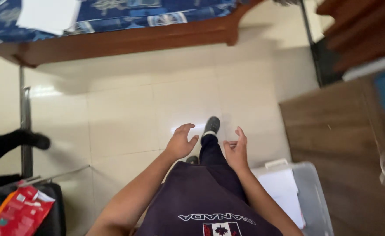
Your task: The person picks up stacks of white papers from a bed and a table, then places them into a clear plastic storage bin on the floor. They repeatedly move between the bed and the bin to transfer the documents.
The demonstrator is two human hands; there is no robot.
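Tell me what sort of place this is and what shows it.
Most likely a bedroom in a home. A bed with a wooden frame and blue patterned bedding stands on a pale tiled floor, beside a wooden table. Both hands, left and right, are open and hold nothing.

A: Setting — a home, most likely a bedroom.

B: Evidence?

A: A wooden bed frame (127, 39) runs across the top of the head view, carrying a mattress in a blue patterned sheet (157, 13). The floor is glossy cream tile (127, 113), domestic in look.

B: Anything else?

A: A brown wooden door (332, 144) at right, with darker wooden furniture (363, 30) above it. A clear plastic storage bin (310, 192) sits on the floor, and a red snack packet (20, 214) lies on a black bag (55, 209) at lower left — ordinary household clutter.
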